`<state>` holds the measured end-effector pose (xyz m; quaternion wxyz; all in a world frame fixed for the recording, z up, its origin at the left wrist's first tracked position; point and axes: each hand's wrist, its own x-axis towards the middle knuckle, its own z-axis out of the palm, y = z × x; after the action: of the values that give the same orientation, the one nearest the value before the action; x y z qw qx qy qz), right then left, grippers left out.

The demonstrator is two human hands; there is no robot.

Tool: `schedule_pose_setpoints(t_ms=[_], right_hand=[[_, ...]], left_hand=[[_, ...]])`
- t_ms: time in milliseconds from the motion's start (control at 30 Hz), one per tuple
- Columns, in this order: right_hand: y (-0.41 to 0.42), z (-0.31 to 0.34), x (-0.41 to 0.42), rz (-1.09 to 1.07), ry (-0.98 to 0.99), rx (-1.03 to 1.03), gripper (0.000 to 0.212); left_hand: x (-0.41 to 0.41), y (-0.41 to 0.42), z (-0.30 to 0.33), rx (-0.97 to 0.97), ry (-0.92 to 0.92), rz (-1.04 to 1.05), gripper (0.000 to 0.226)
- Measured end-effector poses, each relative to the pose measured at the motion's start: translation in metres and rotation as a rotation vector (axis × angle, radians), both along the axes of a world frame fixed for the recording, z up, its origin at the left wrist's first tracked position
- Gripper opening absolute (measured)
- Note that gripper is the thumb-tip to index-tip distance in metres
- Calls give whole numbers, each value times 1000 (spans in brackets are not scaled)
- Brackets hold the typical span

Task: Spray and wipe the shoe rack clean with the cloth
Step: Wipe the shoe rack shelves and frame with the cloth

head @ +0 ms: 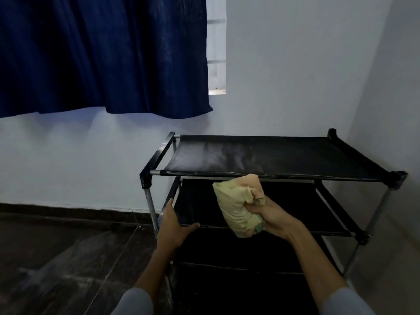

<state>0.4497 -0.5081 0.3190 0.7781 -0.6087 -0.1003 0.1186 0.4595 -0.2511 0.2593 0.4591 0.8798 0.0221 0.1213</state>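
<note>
The shoe rack (268, 155) is standing against the far wall in the right corner of the room, and its top shelf (284, 153) is showing a pale, streaky film across the left and middle of the black fabric, which I am judging to be either dust or spray not yet wiped off; the frame is not letting me tell which. The right hand (270, 218) is gripping the bunched yellow cloth (238, 205) tightly, fingers curled round its lower end, and holding it in the air just near of the top shelf's front bar, not touching the fabric. The left hand (175, 221) is clasping the near left corner of the second shelf (261, 203), thumb lying along its front edge, apparently steadying the rack. No spray bottle is appearing anywhere in view, so the spraying looks finished or paused. By my reading the wiping is in an early or middle stage: the top shelf is not yet clean, and the lower shelves are too dark to judge. As for holders, every shelf that is showing is carrying no shoes. A dark blue curtain (102, 55) is hanging at the far left.
</note>
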Motion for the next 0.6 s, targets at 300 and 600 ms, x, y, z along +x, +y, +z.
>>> schedule_pose_setpoints(t_ms=[300,600], right_hand=[[92,-31,77,86,-430,-1173,39],[104,-33,76,243,-426,-1357,51]], left_hand=[[41,9,0,81,133,-97,148],[41,18,-4,157,73,-166,159]])
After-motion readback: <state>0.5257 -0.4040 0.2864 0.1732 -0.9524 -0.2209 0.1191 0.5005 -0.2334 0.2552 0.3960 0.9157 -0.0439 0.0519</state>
